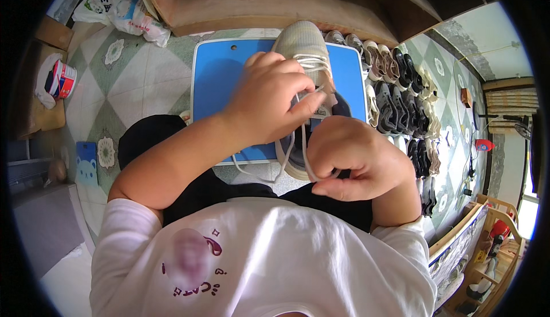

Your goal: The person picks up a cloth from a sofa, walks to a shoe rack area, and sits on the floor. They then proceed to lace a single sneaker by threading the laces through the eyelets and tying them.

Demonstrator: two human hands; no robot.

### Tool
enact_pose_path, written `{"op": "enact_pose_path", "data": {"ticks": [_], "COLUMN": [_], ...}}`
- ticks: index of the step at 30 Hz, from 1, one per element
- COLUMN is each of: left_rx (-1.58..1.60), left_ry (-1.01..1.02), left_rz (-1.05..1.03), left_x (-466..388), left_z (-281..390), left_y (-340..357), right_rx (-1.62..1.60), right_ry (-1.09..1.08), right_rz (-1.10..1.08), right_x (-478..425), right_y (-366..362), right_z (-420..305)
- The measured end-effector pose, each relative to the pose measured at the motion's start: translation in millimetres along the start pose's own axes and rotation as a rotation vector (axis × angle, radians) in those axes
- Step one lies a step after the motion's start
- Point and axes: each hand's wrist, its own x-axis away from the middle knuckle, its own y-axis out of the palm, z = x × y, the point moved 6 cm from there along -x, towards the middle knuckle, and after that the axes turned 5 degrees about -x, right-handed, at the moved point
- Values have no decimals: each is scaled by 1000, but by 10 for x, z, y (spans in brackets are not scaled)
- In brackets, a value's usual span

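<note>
A cream sneaker lies on a small blue-topped table, its toe pointing away from me. White shoelace crosses the front part of the lacing. My left hand rests over the sneaker's left side, a lace end showing between its thumb and forefinger. Lower down, over the heel end, my right hand has its fingers curled around a length of white lace. Another loose stretch of lace hangs in a curve past the table's near edge. My hands hide much of the tongue and the upper eyelets.
Rows of shoes stand on the tiled floor to the right. A wooden cabinet borders the table's far side. Plastic bags lie at the far left, and a red-and-white bucket sits left. A wooden rack is at lower right.
</note>
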Motion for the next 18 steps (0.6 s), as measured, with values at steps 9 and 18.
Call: {"op": "enact_pose_path", "data": {"ticks": [9,18], "left_rx": [-6,1250], "left_ry": [41,-23], "left_rz": [-70,155], "left_x": [-142,-350], "left_z": [-3,-141], "left_y": [73,-738], "right_rx": [18,33], "right_ry": [-23,30], "right_rz": [-38,22], "right_x": [9,70], "right_y": [85,78], "right_z": [44,180]}}
